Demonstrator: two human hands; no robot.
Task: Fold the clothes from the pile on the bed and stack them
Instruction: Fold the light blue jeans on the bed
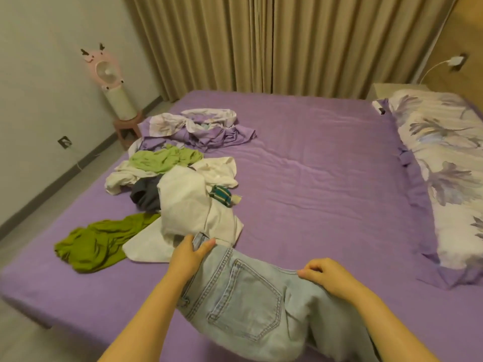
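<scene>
Here, left hand point(189, 253) and right hand point(322, 274) gripping jeans point(245, 299) waistband.

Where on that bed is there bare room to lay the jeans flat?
The wide bare stretch of purple sheet lies between the clothes pile and the floral pillows. The left side is crowded with the pile, an olive garment and rumpled bedding. Both hands, left and right, grip the jeans.

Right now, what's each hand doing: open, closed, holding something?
Left hand: gripping the jeans at the waistband.
Right hand: pinching the jeans' edge.
</scene>
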